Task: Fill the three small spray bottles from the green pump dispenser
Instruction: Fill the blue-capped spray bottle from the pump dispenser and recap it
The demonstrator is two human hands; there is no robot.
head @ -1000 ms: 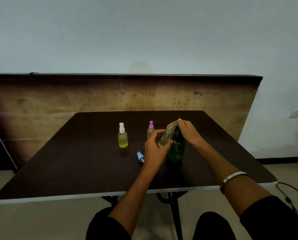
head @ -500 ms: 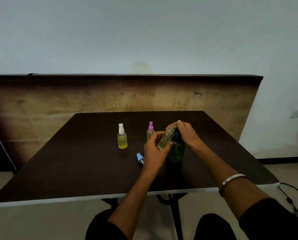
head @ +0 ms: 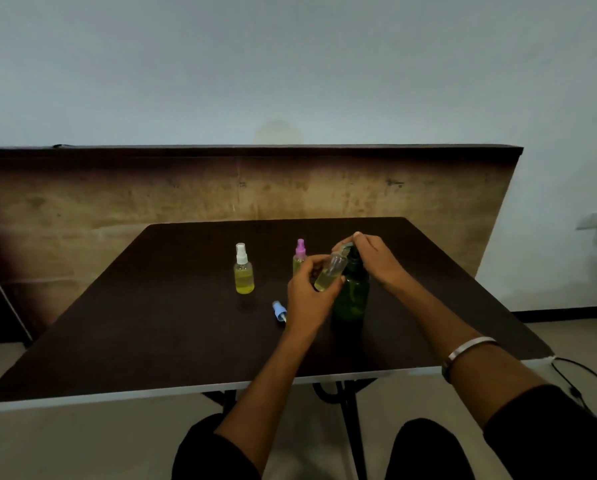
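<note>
A: Which way is the open spray bottle (head: 331, 274) pointing?

B: Tilted. Its long axis runs from lower left up to upper right, with the mouth leaning toward the nozzle at the top of the green pump dispenser (head: 352, 292). It is clear, has no cap on it, and a little pale yellow liquid sits in its lower end.

A: Who has hold of it?

B: The left hand (head: 309, 296), fingers and thumb curled round the lower part of the body, holding it up off the table, just left of the dispenser's neck.

A: And the right hand (head: 376, 260)?

B: On top of the dispenser, fingers bent over the pump head and closed on it. The dispenser stands upright, dark green and see-through, right of the table's middle.

A: The other two bottles?

B: The white-capped bottle (head: 243, 269) stands upright to the left, roughly half full of yellow liquid. The pink-capped bottle (head: 299, 257) stands just behind the left hand, partly hidden by it, also holding yellow liquid. Both are capped.

A: Anything else on the table (head: 144, 327)?

B: A blue spray cap (head: 279, 310) lies on its side near the left wrist, on the dark tabletop. A silver bangle (head: 467, 351) circles the right forearm.
</note>
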